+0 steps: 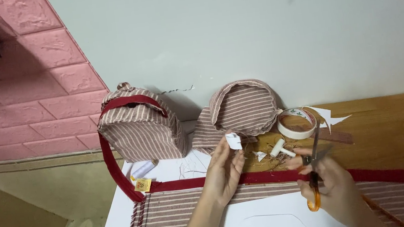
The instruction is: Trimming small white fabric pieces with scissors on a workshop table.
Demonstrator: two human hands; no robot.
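Right hand (325,178) grips scissors (315,176) — blades up; left hand (224,170) pinches paper scrap (234,141).

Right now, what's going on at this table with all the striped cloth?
A person is at work on sewing pieces. The left hand pinches a small white scrap; the right hand holds orange-handled scissors, blades pointing up. Below them lie a dark red strap and striped fabric. A small striped bag and a tape roll stand behind.
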